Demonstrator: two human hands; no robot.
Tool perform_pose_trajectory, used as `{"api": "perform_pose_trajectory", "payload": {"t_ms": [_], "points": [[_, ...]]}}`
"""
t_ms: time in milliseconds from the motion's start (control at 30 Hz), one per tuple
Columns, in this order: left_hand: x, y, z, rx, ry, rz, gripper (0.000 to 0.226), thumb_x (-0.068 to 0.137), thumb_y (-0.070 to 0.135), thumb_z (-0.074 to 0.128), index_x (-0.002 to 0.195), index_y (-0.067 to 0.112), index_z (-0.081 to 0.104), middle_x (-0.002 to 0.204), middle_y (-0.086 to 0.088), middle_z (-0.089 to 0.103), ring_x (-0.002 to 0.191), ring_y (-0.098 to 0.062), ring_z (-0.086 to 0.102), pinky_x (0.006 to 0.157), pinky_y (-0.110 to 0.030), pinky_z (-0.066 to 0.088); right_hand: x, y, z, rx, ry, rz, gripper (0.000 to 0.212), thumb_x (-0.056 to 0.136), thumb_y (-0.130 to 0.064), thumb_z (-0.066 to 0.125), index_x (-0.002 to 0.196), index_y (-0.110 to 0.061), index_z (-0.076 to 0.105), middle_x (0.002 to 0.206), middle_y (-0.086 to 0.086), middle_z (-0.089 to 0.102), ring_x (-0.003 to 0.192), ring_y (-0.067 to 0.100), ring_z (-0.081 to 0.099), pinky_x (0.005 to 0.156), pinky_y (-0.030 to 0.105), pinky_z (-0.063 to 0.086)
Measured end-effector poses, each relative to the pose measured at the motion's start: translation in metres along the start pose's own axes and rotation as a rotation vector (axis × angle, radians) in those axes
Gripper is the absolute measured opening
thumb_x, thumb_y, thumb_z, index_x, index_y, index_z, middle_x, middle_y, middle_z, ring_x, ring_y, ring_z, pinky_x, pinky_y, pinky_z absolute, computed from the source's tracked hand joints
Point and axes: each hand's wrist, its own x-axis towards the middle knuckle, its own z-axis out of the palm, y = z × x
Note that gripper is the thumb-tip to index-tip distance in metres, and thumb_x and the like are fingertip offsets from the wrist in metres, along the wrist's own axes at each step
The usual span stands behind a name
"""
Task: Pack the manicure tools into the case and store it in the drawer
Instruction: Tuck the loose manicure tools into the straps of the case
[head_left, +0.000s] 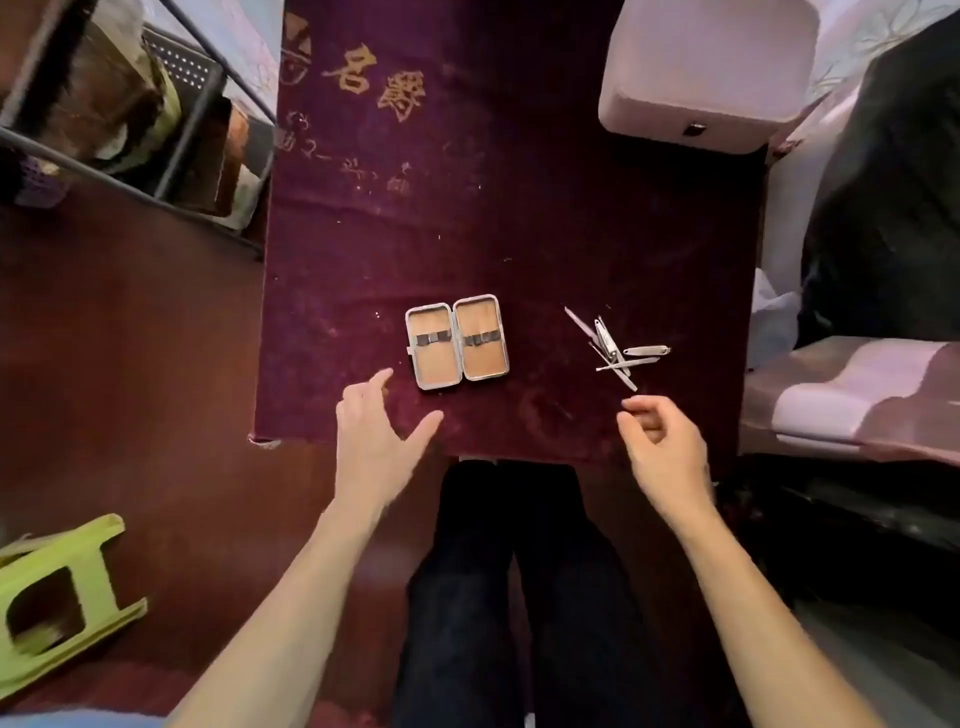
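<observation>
Case: the small metal-framed manicure case with tan lining (456, 342) lies open flat on your dark purple velvet tablecloth (519, 218), both halves empty.
Tools: the pile of slim silver manicure tools (615, 349) lies well right of the case.
Left hand: your left hand (375, 434) hovers near the case, fingers spread, holding nothing.
Right hand: your right hand (662, 447) hovers just below the tools, fingers loosely curled, empty.

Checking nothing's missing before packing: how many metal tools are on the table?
5, maybe more hidden in the overlap. All lie in one crossed pile of tools right of the open case, just beyond the right hand.
</observation>
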Motion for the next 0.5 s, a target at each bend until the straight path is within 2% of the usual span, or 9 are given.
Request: {"api": "perform_pose_trajectory", "payload": {"t_ms": [33, 100, 167, 233, 300, 400, 500], "points": [[0.013, -0.006, 0.012, 0.005, 0.020, 0.022, 0.092, 0.083, 0.056, 0.077, 0.156, 0.018, 0.034, 0.133, -0.005, 0.043, 0.124, -0.021, 0.039, 0.111, -0.040, 0.039, 0.011, 0.003, 0.003, -0.016, 0.071, -0.056, 0.017, 0.096, -0.027, 0.074, 0.103, -0.040, 0.066, 0.090, -0.008, 0.068, 0.073, -0.005, 0.064, 0.070, 0.014, 0.049], [0.029, -0.015, 0.029, 0.039, 0.067, 0.059, 0.114, 0.074, 0.067, 0.077, 0.161, 0.015, 0.024, 0.137, -0.006, 0.037, 0.126, -0.022, 0.033, 0.114, -0.043, 0.035, 0.031, 0.010, 0.008, -0.110, 0.187, -0.139, 0.037, 0.090, -0.029, 0.081, 0.119, -0.043, 0.062, 0.106, -0.009, 0.060, 0.086, -0.006, 0.059, 0.075, 0.004, 0.043], [0.041, -0.021, 0.046, 0.055, 0.104, 0.111, 0.125, 0.066, 0.076, 0.072, 0.161, 0.013, 0.021, 0.140, -0.010, 0.034, 0.125, -0.023, 0.031, 0.114, -0.041, 0.031, 0.046, 0.016, 0.015, -0.143, 0.185, -0.175, 0.062, 0.085, -0.035, 0.087, 0.140, -0.039, 0.057, 0.121, -0.010, 0.046, 0.104, 0.002, 0.051, 0.089, 0.008, 0.037], [0.047, -0.023, 0.060, 0.076, 0.152, 0.164, 0.126, 0.063, 0.080, 0.068, 0.161, 0.014, 0.024, 0.141, -0.011, 0.034, 0.122, -0.020, 0.030, 0.110, -0.036, 0.027, 0.059, 0.020, 0.021, -0.171, 0.168, -0.202, 0.079, 0.082, -0.043, 0.090, 0.151, -0.038, 0.052, 0.127, -0.012, 0.036, 0.116, 0.007, 0.039, 0.091, 0.007, 0.034], [0.050, -0.026, 0.069, 0.094, 0.208, 0.203, 0.122, 0.064, 0.081, 0.069, 0.159, 0.017, 0.027, 0.139, -0.010, 0.034, 0.118, -0.017, 0.030, 0.107, -0.035, 0.026, 0.068, 0.026, 0.025, -0.185, 0.189, -0.260, 0.080, 0.078, -0.048, 0.091, 0.150, -0.038, 0.056, 0.127, -0.011, 0.034, 0.113, 0.005, 0.032, 0.091, 0.004, 0.036], [0.055, -0.025, 0.078, 0.084, 0.273, 0.239, 0.117, 0.067, 0.082, 0.071, 0.157, 0.018, 0.032, 0.135, -0.011, 0.037, 0.116, -0.017, 0.031, 0.104, -0.033, 0.024, 0.075, 0.032, 0.031, -0.118, 0.261, -0.342, 0.063, 0.076, -0.049, 0.092, 0.135, -0.040, 0.069, 0.119, -0.016, 0.035, 0.115, 0.009, 0.041, 0.101, 0.013, 0.044], [0.056, -0.015, 0.086, 0.106, 0.295, 0.259, 0.116, 0.066, 0.083, 0.069, 0.156, 0.018, 0.035, 0.135, -0.012, 0.039, 0.116, -0.018, 0.032, 0.103, -0.033, 0.023, 0.078, 0.035, 0.037, -0.020, 0.311, -0.359, 0.047, 0.077, -0.049, 0.091, 0.121, -0.045, 0.072, 0.110, -0.024, 0.036, 0.105, 0.001, 0.048, 0.098, 0.001, 0.039]]}}
